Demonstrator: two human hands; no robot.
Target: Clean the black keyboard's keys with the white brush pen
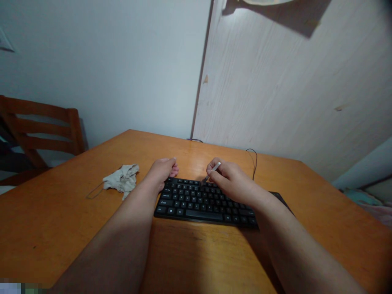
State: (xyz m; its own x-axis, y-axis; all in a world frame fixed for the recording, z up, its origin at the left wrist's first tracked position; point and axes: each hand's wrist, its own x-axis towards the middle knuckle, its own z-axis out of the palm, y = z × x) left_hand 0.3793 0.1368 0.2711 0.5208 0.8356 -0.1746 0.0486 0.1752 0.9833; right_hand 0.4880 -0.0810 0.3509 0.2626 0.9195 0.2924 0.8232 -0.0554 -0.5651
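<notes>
By a pale blue wall and a light woody panel with little brown marks, works with two bare hands over a shiny orange-brown worktop. Has a black keyboard lying flat on the worktop, right in front, with white letters on the keys and the long space bar on the near side. Puts the left hand at the far left corner of the keyboard. Curls the left fingers in, with the thumb on top; cannot tell about any grip on the keyboard there. Pinches a small brush in the right fingers, closed around the handle, with the right hand over the back of the keyboard. Tilts the brush, pale end up to the right, dark tip down at the back keys. Has a thin black cord behind the keyboard, bending near the panel. Has a crumpled grey-white cloth with a thin loop on the left, apart from the keyboard. Farther left, has a brown wooden chair beside the worktop.
</notes>
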